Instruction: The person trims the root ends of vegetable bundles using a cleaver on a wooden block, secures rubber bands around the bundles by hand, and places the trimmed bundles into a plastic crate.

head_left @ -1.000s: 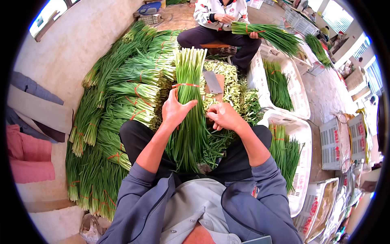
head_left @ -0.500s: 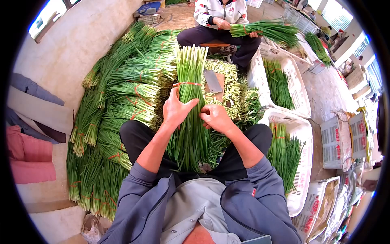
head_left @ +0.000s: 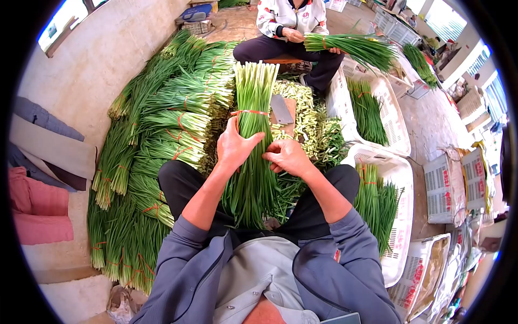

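A thick bundle of garlic chives (head_left: 252,127) stands between my knees, its pale cut ends pointing away from me. An orange-red band (head_left: 252,112) rings it near those ends. My left hand (head_left: 236,147) is wrapped round the bundle's left side just below the band, thumb across the front. At the bundle's right edge, my right hand (head_left: 287,156) is closed in a pinch against the leaves; what lies between its fingertips is hidden. Beyond that hand, a cleaver blade (head_left: 281,109) rests on a wooden board (head_left: 290,117).
Banded chive bundles (head_left: 181,121) are heaped on my left. Chopped pale stem ends (head_left: 305,102) lie around the board. White plastic crates (head_left: 403,216) with chives stand on my right. Opposite, a seated person (head_left: 294,27) holds another chive bundle (head_left: 353,46).
The top of my bundle has tipped very slightly to the right. My right hand's pinch has shifted a little at its edge. My left hand keeps its place.
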### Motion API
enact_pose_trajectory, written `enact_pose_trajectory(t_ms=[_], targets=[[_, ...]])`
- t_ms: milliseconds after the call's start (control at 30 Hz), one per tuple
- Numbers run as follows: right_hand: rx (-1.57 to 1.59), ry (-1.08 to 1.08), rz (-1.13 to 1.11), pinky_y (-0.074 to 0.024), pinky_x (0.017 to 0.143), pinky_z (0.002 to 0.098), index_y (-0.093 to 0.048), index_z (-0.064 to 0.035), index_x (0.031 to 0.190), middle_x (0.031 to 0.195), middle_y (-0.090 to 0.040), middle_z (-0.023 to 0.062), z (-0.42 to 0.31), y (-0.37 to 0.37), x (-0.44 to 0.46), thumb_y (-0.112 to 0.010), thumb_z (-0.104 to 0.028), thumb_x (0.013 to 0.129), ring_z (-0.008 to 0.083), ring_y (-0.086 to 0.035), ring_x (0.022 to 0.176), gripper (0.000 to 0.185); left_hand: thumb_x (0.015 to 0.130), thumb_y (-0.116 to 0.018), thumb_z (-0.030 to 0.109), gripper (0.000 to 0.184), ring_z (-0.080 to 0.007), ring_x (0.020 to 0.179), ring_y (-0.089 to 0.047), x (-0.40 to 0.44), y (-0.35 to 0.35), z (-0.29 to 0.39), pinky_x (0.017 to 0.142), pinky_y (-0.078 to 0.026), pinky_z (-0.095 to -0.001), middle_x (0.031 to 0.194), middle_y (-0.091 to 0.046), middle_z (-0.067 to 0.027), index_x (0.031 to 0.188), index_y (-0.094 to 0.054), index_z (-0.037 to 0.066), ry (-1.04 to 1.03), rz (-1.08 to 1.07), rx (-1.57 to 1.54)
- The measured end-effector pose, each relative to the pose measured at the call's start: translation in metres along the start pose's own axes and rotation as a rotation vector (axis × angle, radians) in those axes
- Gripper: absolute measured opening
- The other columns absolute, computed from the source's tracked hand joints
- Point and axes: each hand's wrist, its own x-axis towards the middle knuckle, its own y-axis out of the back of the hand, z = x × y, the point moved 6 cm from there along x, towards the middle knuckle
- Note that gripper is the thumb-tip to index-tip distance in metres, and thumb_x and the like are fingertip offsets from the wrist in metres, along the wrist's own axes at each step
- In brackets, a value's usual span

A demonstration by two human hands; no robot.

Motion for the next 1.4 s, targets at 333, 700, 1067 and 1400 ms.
enact_pose_trajectory(t_ms=[333, 700, 1067, 1400], targets=[[0.093, -0.015, -0.134, -0.0533, 0.048, 0.0228, -0.064, -0.0026, 0.098, 0.075, -0.067, 0.0024, -0.007, 0.016, -0.006, -0.068, -0.017, 0.095, 0.0082, -0.064, 0.056, 0.015, 0.072, -0.086, 0.044, 0.078, -0.0304, 0.102, -0.071, -0.003, 0.003, 0.001, 0.092, -0.054, -0.0414, 0.11, -0.073, -0.0166, 0.132, -0.055, 0.003, 0.001, -0.018, -0.016], [0.056, -0.059, -0.224, -0.0409, 0.049, 0.0247, -0.063, -0.0016, 0.103, 0.077, -0.062, 0.0017, -0.011, 0.044, -0.018, -0.065, -0.02, 0.096, 0.0081, -0.051, 0.054, 0.02, 0.071, -0.087, 0.043, 0.081, -0.0329, 0.102, -0.071, -0.005, -0.005, 0.005, 0.091, -0.054, -0.0425, 0.11, -0.073, -0.0159, 0.135, -0.053, 0.007, -0.054, -0.062, 0.069], [-0.676, 0.095, -0.079, -0.0551, 0.086, 0.042, -0.061, -0.0007, 0.133, 0.108, -0.071, 0.0209, 0.007, 0.112, -0.009, -0.079, -0.043, 0.083, 0.0303, -0.07, 0.097, 0.068, 0.071, -0.087, 0.032, 0.073, -0.027, 0.103, -0.071, -0.003, 0.006, 0.009, 0.093, -0.053, -0.0387, 0.112, -0.073, -0.014, 0.132, -0.057, 0.005, -0.028, -0.076, -0.001], [0.5, 0.444, 0.201, -0.0499, 0.104, 0.0369, -0.041, -0.0035, 0.147, 0.131, -0.064, 0.0118, -0.034, 0.013, 0.056, -0.083, -0.02, 0.086, 0.0215, -0.062, 0.12, 0.076, 0.069, -0.091, 0.048, 0.121, -0.0379, 0.144, -0.041, 0.023, 0.02, -0.007, 0.119, -0.033, -0.045, 0.153, -0.04, -0.0318, 0.153, -0.028, -0.012, -0.162, -0.14, 0.02]])
